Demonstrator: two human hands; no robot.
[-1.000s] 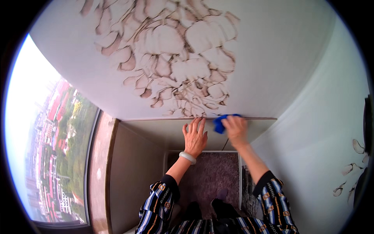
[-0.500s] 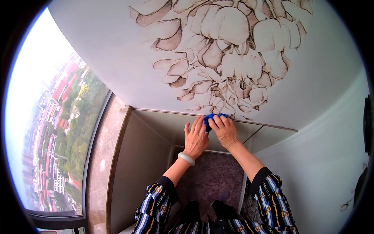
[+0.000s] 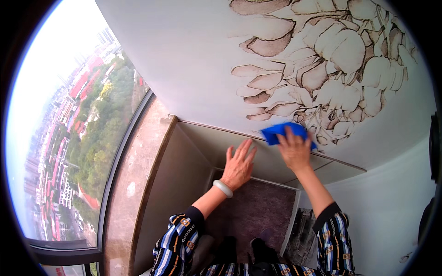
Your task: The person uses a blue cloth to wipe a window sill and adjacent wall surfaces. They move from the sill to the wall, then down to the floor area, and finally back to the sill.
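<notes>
The right hand point(image 3: 295, 152) is clutching a cloth point(image 3: 272, 132) at the wall point(image 3: 193, 69), the left hand point(image 3: 238, 170) hovering, fingers point(image 3: 247, 147) apart, near the panel edge point(image 3: 207, 127), a gap parting the two hands.

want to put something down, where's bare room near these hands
The sill looks bare between the window and the side panel; so does the rug between the left hand and the legs. It's crowded low on the flowered wall, where the right hand covers part of the blue cloth.

A gap lies between left grip point(image 3: 238, 169) and blue cloth point(image 3: 277, 130); the patterned wall point(image 3: 207, 78) bars forward passage
</notes>
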